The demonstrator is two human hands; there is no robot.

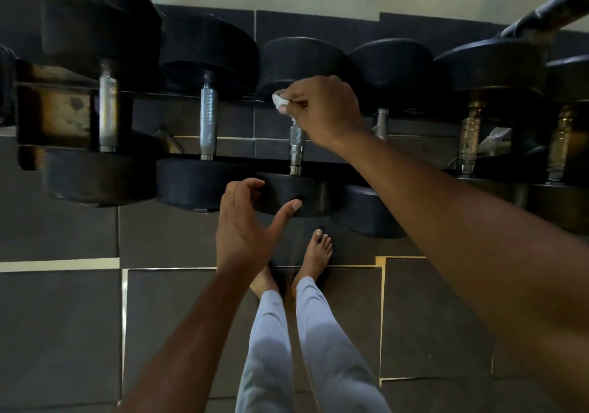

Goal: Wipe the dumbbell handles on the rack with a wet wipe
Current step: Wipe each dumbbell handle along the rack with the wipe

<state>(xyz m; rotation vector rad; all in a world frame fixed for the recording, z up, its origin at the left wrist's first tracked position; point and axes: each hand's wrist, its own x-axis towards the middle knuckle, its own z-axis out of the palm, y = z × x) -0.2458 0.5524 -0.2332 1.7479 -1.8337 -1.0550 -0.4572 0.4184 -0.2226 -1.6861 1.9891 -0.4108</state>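
Dark rubber floor mats (79, 333) with pale seams fill the lower half of the frame. Across the upper half runs the dumbbell rack (51, 116), its worn metal frame visible at the left edge, carrying a row of dumbbells with black round heads and metal handles. The middle dumbbell (294, 194) sits at the centre of the frame, its near head just above the person's bare foot (315, 255). The person's legs, in light grey trousers (318, 349), occupy the lower centre.

The right hand (322, 106), reaching in from the lower right, is curled over the upper end of the middle dumbbell's handle (295, 148); its fingers are closed round the handle with a white wet wipe (280, 102) bunched beneath them, the wipe showing at the hand's left edge, against the far head. The knurled lower part of the handle is exposed below the hand.

The left hand (245, 224), at centre frame, rests against the near head of the same dumbbell, thumb extended along its front face and fingers loosely bent over its left edge; it holds nothing.
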